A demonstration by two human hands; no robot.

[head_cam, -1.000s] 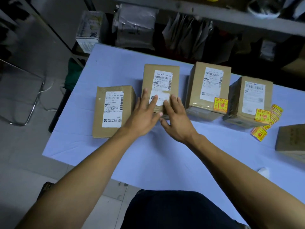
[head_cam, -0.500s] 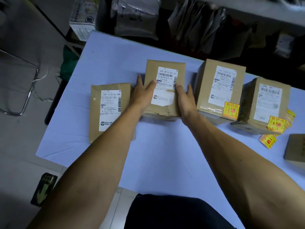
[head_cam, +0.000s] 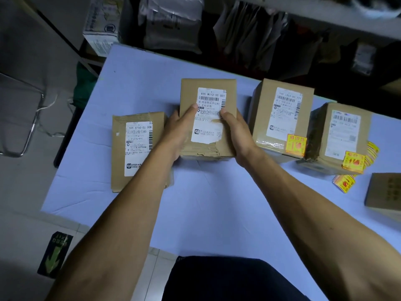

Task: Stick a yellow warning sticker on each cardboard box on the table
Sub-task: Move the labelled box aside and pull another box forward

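Several cardboard boxes stand in a row on the pale blue table [head_cam: 134,88]. My left hand [head_cam: 180,129] and my right hand [head_cam: 235,131] grip the two sides of the middle box [head_cam: 208,85], thumbs on its top beside its white label. No yellow sticker shows on it, nor on the flat box [head_cam: 121,148] to its left. The third box [head_cam: 264,109] carries a yellow warning sticker [head_cam: 296,145] at its near corner. The fourth box [head_cam: 321,131] has one [head_cam: 353,161] too. Loose yellow stickers [head_cam: 344,183] lie on the table beside it.
Another cardboard box [head_cam: 384,192] sits at the right edge of the table. Behind the table a dark shelf holds parcels and bags [head_cam: 173,20]. A metal chair frame [head_cam: 28,131] stands on the floor to the left. The table's left and near edges drop to tiled floor.
My hands went from lying flat on top of the middle box to gripping its two sides. The view shifted closer and lower.
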